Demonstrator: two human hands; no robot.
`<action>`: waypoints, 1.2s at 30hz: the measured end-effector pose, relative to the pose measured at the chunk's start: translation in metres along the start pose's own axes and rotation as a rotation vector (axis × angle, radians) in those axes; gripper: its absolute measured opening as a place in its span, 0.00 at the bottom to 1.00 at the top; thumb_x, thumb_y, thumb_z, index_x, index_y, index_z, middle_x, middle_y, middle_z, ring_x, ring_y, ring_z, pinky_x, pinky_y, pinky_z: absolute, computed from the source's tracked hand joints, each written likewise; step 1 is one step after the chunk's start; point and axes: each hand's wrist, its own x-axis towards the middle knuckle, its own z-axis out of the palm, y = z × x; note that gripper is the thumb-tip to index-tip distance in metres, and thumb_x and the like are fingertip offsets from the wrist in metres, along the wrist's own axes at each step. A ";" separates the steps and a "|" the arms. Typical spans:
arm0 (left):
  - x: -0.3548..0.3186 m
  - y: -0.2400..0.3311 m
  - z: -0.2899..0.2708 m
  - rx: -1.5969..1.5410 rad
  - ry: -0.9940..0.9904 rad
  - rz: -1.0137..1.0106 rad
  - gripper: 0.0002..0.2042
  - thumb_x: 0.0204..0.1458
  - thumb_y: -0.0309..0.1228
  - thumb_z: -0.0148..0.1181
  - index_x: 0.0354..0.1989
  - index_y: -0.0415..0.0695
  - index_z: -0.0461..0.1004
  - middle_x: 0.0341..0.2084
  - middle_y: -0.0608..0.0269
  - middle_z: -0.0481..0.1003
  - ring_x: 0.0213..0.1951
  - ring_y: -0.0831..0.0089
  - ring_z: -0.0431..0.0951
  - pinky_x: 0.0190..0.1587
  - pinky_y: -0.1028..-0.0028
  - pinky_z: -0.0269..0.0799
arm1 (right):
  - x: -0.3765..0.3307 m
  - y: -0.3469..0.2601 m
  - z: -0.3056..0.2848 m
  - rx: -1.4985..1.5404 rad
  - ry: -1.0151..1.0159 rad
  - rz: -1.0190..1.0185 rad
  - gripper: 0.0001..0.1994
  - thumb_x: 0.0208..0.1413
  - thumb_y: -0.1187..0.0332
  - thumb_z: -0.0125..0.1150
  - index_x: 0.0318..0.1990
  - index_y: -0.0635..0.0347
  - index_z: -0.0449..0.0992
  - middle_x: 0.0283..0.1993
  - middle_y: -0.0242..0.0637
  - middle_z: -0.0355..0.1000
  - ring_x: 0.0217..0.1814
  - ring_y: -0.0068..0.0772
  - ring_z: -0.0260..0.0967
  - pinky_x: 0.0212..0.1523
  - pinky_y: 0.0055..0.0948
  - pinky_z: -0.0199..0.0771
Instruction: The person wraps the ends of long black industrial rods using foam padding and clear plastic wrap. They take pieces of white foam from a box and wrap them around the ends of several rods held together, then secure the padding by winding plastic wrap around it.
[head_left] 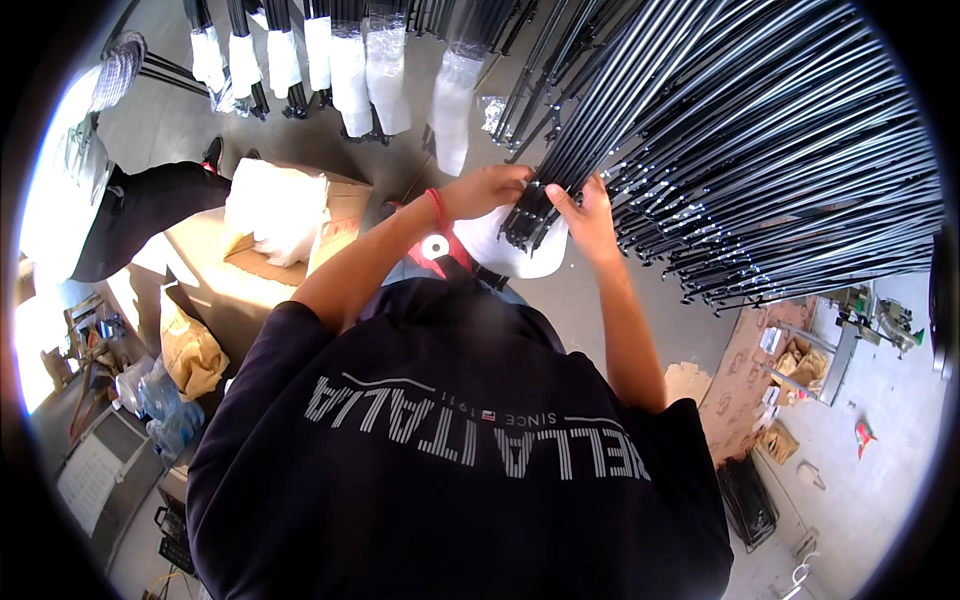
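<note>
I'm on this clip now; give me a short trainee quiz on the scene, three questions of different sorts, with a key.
1. The thumb of the right hand lies on: A) a paper bag, B) a bundle of black rods, C) a water bottle.
2. True or false: the left hand has a red band at its wrist.
3. Fill in: the open cardboard box is on the ____ side of the picture.

Key: 1 B; 2 true; 3 left.

Rods [800,165] blocking right, carton [345,205] left; floor gap [667,310] beside right forearm [627,315]
</note>
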 end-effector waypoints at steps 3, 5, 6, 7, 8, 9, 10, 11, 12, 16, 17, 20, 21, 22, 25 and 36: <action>-0.001 -0.012 0.000 0.091 0.016 0.021 0.04 0.47 0.24 0.46 0.30 0.38 0.62 0.21 0.55 0.66 0.27 0.62 0.66 0.31 0.70 0.63 | -0.026 -0.029 0.003 0.073 0.360 0.206 0.10 0.47 0.71 0.55 0.36 0.66 0.68 0.32 0.43 0.65 0.34 0.34 0.65 0.35 0.30 0.65; -0.001 -0.013 0.001 0.146 0.027 0.012 0.05 0.47 0.25 0.46 0.31 0.38 0.63 0.21 0.54 0.68 0.26 0.60 0.67 0.31 0.70 0.63 | -0.048 -0.040 0.001 -0.025 0.308 0.412 0.09 0.46 0.74 0.54 0.36 0.65 0.68 0.32 0.42 0.65 0.33 0.34 0.66 0.35 0.30 0.66; -0.001 -0.006 0.002 0.164 0.006 -0.006 0.04 0.48 0.23 0.45 0.31 0.37 0.62 0.20 0.57 0.65 0.25 0.67 0.65 0.31 0.72 0.63 | -0.055 -0.035 0.005 -0.036 0.287 0.408 0.09 0.45 0.76 0.53 0.37 0.65 0.67 0.34 0.43 0.65 0.35 0.36 0.65 0.36 0.31 0.65; -0.001 -0.001 0.002 0.181 -0.009 -0.023 0.03 0.49 0.22 0.44 0.30 0.36 0.62 0.18 0.60 0.63 0.24 0.73 0.64 0.32 0.75 0.63 | -0.063 -0.027 0.009 -0.047 0.262 0.400 0.10 0.45 0.78 0.52 0.37 0.64 0.67 0.35 0.43 0.65 0.38 0.38 0.65 0.37 0.31 0.65; -0.001 0.001 0.004 0.156 -0.005 -0.015 0.04 0.49 0.22 0.44 0.32 0.36 0.62 0.19 0.59 0.64 0.24 0.73 0.64 0.32 0.75 0.63 | -0.060 -0.018 0.012 -0.166 0.296 0.142 0.12 0.42 0.78 0.54 0.38 0.65 0.66 0.40 0.45 0.64 0.44 0.43 0.62 0.45 0.36 0.62; -0.002 0.001 0.004 0.133 0.003 -0.009 0.05 0.49 0.23 0.44 0.33 0.36 0.63 0.20 0.58 0.66 0.25 0.72 0.65 0.32 0.75 0.63 | -0.053 -0.019 0.010 -0.305 0.251 0.013 0.13 0.40 0.78 0.56 0.37 0.65 0.66 0.42 0.45 0.63 0.45 0.44 0.62 0.45 0.37 0.62; -0.004 0.001 0.005 0.112 0.009 -0.009 0.06 0.49 0.23 0.44 0.35 0.36 0.64 0.21 0.57 0.67 0.25 0.71 0.66 0.32 0.74 0.63 | -0.044 -0.022 0.005 -0.437 0.203 -0.113 0.15 0.38 0.78 0.57 0.37 0.65 0.66 0.43 0.46 0.63 0.45 0.45 0.61 0.45 0.38 0.62; -0.005 0.002 0.005 0.123 0.009 -0.022 0.07 0.48 0.24 0.45 0.36 0.38 0.64 0.23 0.55 0.68 0.28 0.66 0.67 0.33 0.72 0.63 | -0.038 -0.021 0.002 -0.568 0.153 -0.241 0.16 0.35 0.79 0.59 0.37 0.66 0.67 0.45 0.47 0.62 0.45 0.45 0.61 0.46 0.39 0.62; -0.005 0.006 0.004 0.130 0.004 -0.030 0.09 0.47 0.25 0.45 0.37 0.39 0.64 0.25 0.52 0.69 0.30 0.60 0.68 0.33 0.69 0.63 | -0.033 -0.016 -0.002 -0.558 0.095 -0.253 0.17 0.32 0.77 0.62 0.34 0.66 0.67 0.40 0.45 0.64 0.43 0.46 0.62 0.48 0.40 0.59; -0.009 0.003 0.003 0.048 0.015 0.078 0.11 0.45 0.24 0.46 0.39 0.42 0.65 0.29 0.51 0.69 0.34 0.54 0.69 0.35 0.66 0.64 | -0.013 -0.006 -0.017 -0.322 -0.153 -0.335 0.11 0.32 0.78 0.63 0.26 0.68 0.67 0.29 0.39 0.65 0.35 0.39 0.65 0.39 0.33 0.64; -0.010 0.002 0.002 0.093 0.030 0.093 0.10 0.44 0.23 0.47 0.38 0.42 0.66 0.28 0.52 0.69 0.34 0.55 0.69 0.35 0.66 0.64 | -0.014 -0.006 -0.016 -0.208 -0.177 -0.238 0.10 0.33 0.79 0.62 0.25 0.68 0.67 0.29 0.39 0.65 0.32 0.37 0.64 0.36 0.31 0.64; -0.008 0.003 0.000 0.263 0.089 0.143 0.07 0.42 0.23 0.50 0.32 0.42 0.68 0.27 0.54 0.68 0.32 0.57 0.69 0.34 0.66 0.65 | -0.020 0.003 -0.009 0.098 -0.146 -0.063 0.07 0.36 0.82 0.60 0.21 0.68 0.66 0.25 0.35 0.63 0.22 0.23 0.57 0.24 0.21 0.59; -0.009 0.004 -0.001 0.343 0.128 0.151 0.06 0.41 0.23 0.50 0.30 0.42 0.68 0.26 0.54 0.68 0.31 0.57 0.69 0.33 0.66 0.65 | -0.023 0.006 -0.005 0.096 -0.110 -0.036 0.07 0.36 0.82 0.60 0.21 0.68 0.66 0.25 0.33 0.63 0.22 0.21 0.57 0.24 0.20 0.58; -0.010 0.005 -0.001 0.424 0.167 0.158 0.04 0.41 0.23 0.51 0.27 0.42 0.69 0.26 0.54 0.68 0.30 0.58 0.69 0.33 0.66 0.65 | -0.027 0.005 -0.003 0.093 -0.073 -0.008 0.07 0.36 0.82 0.60 0.21 0.67 0.66 0.25 0.32 0.63 0.23 0.19 0.56 0.23 0.19 0.56; -0.014 0.004 0.003 0.451 0.309 0.210 0.01 0.40 0.24 0.52 0.21 0.41 0.68 0.25 0.56 0.68 0.30 0.60 0.69 0.31 0.66 0.65 | -0.041 0.014 0.009 0.290 0.065 0.083 0.06 0.38 0.83 0.58 0.20 0.65 0.66 0.27 0.29 0.65 0.24 0.16 0.56 0.25 0.16 0.55; -0.006 0.015 0.014 0.293 0.526 0.253 0.02 0.41 0.23 0.50 0.21 0.39 0.67 0.27 0.56 0.71 0.29 0.59 0.71 0.31 0.69 0.66 | -0.050 0.018 0.019 0.706 0.123 0.266 0.06 0.45 0.78 0.59 0.22 0.60 0.67 0.28 0.25 0.65 0.26 0.13 0.54 0.29 0.14 0.53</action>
